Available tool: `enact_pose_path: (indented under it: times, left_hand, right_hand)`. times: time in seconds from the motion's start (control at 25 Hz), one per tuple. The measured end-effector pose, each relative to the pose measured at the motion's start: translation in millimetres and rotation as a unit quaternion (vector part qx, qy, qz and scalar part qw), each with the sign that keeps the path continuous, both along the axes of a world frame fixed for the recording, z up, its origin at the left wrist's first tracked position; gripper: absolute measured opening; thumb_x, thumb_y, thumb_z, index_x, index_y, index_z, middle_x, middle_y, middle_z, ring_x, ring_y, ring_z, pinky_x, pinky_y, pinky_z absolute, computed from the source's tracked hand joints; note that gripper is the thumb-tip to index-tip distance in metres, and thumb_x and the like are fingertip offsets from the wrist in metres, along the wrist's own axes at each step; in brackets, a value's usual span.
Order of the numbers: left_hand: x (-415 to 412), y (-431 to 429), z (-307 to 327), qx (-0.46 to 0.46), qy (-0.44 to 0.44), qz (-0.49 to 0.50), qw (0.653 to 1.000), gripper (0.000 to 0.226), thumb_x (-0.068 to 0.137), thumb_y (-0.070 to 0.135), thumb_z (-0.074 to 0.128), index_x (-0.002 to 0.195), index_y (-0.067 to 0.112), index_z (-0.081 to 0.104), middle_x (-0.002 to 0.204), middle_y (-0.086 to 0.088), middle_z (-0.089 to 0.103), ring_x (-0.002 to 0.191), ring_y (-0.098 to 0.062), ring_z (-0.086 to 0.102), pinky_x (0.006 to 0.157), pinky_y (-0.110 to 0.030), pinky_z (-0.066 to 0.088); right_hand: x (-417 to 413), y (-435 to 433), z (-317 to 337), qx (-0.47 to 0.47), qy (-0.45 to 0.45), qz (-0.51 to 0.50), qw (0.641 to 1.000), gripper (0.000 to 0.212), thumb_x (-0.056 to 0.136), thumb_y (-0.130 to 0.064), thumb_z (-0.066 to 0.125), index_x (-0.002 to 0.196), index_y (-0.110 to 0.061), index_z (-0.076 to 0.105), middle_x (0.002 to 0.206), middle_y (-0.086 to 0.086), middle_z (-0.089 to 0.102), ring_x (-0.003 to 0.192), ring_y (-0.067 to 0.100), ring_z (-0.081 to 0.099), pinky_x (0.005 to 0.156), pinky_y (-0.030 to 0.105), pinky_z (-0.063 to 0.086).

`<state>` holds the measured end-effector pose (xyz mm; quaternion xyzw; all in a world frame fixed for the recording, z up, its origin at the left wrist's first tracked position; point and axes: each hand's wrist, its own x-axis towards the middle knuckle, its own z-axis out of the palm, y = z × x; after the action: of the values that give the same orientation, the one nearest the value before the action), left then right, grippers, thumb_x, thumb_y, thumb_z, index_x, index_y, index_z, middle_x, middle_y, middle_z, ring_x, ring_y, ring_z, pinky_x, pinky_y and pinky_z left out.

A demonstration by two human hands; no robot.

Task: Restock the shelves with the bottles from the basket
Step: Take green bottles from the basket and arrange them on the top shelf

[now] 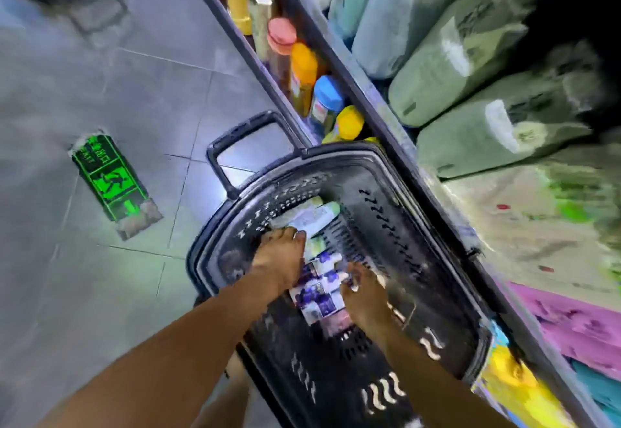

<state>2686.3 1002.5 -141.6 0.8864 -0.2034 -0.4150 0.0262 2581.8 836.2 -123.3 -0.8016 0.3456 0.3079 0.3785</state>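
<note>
Floor (100,91) by shelf (379,115): basket (336,154) w/ L hand (279,263) on pale bottle (312,217), R hand (364,300) on purple bottles (319,296); finger grip unclear (blur).

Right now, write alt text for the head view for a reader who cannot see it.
The left hand is at a white green-capped bottle and the right hand rests on purple-labelled bottles inside a black basket on the tiled floor. Beside it, a low shelf holds bottles with coloured caps.
</note>
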Motion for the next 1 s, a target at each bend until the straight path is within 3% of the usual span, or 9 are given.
enact_pose_path:
  times: [0.16,0.28,0.44,0.52,0.64,0.72,0.8,0.92,1.0]
  left_hand:
    - [9,-26,-87,0.002,-0.025,0.047,0.999,0.062,0.094,0.030,0.061,0.147,0.018,0.033,0.150,-0.008,0.038,0.139,-0.031,0.037,0.107,-0.046,0.043]
    - [13,-39,-122,0.011,-0.066,0.065,0.996,0.059,0.093,0.022,0.065,0.143,0.021,0.035,0.142,-0.005,0.043,0.134,-0.027,0.041,0.099,-0.042,0.046]
    - [15,-41,-144,0.020,-0.085,0.039,0.995,0.066,0.089,0.012,0.068,0.146,0.015,0.033,0.137,-0.008,0.045,0.131,-0.027,0.043,0.098,-0.043,0.051]
    - [15,-38,-146,0.013,-0.093,0.034,0.995,0.062,0.093,0.013,0.064,0.147,0.014,0.034,0.140,-0.009,0.046,0.135,-0.028,0.041,0.100,-0.043,0.051]
    - [17,-36,-142,-0.002,-0.075,0.067,0.995,0.048,0.102,0.015,0.051,0.148,0.014,0.037,0.139,-0.010,0.053,0.132,-0.028,0.049,0.103,-0.040,0.049]
    - [24,-33,-135,-0.004,-0.048,0.130,0.990,0.033,0.104,0.022,0.047,0.136,0.018,0.051,0.116,-0.009,0.066,0.105,-0.025,0.066,0.090,-0.040,0.057]
    - [28,-27,-128,-0.026,-0.001,0.220,0.975,0.033,0.102,0.038,0.046,0.126,0.020,0.062,0.103,-0.008,0.072,0.094,-0.028,0.069,0.086,-0.043,0.058]
    - [20,-15,-115,-0.118,0.090,0.343,0.928,0.049,0.093,0.057,0.040,0.115,0.022,0.067,0.100,-0.013,0.073,0.096,-0.035,0.070,0.088,-0.047,0.056]
    - [14,-17,-92,-0.176,0.164,0.456,0.857,0.033,0.101,0.040,0.052,0.114,0.014,0.068,0.105,-0.011,0.072,0.099,-0.033,0.070,0.092,-0.051,0.056]
  right_hand:
    - [-12,-11,-81,0.003,-0.002,-0.043,0.999,0.030,0.092,0.000,0.063,0.121,-0.007,0.068,0.110,0.005,0.068,0.097,0.016,0.059,0.071,0.007,0.035]
    - [-20,-22,-112,0.026,0.001,-0.069,0.997,0.023,0.097,-0.004,0.061,0.111,-0.022,0.064,0.100,-0.006,0.065,0.093,0.011,0.059,0.065,-0.001,0.037]
    - [-21,-29,-120,0.049,0.025,-0.055,0.997,0.012,0.103,-0.020,0.055,0.108,-0.031,0.054,0.097,-0.013,0.062,0.078,-0.001,0.056,0.050,0.003,0.037]
    - [-19,-28,-121,0.047,0.030,-0.030,0.998,0.010,0.105,-0.023,0.051,0.104,-0.032,0.051,0.089,-0.011,0.062,0.070,0.003,0.056,0.048,0.008,0.036]
    - [-15,-24,-120,0.064,0.017,-0.016,0.998,0.007,0.103,-0.023,0.050,0.102,-0.025,0.057,0.085,-0.005,0.062,0.073,0.014,0.059,0.059,0.024,0.042]
    - [-10,-20,-117,0.078,0.015,-0.032,0.996,0.013,0.102,-0.020,0.052,0.110,-0.017,0.062,0.094,0.001,0.066,0.076,0.012,0.059,0.062,0.022,0.044]
    - [-3,-17,-111,0.098,0.007,-0.064,0.993,0.018,0.103,-0.014,0.052,0.113,-0.010,0.066,0.104,0.007,0.068,0.083,0.013,0.060,0.063,0.015,0.044]
    - [11,-10,-99,0.143,0.026,-0.160,0.976,0.016,0.105,-0.019,0.050,0.108,-0.019,0.066,0.119,0.007,0.066,0.108,0.023,0.062,0.089,0.028,0.050]
    - [17,-6,-97,0.206,0.049,-0.263,0.941,0.027,0.107,-0.032,0.047,0.123,-0.018,0.063,0.129,0.006,0.062,0.122,0.026,0.059,0.105,0.042,0.047]
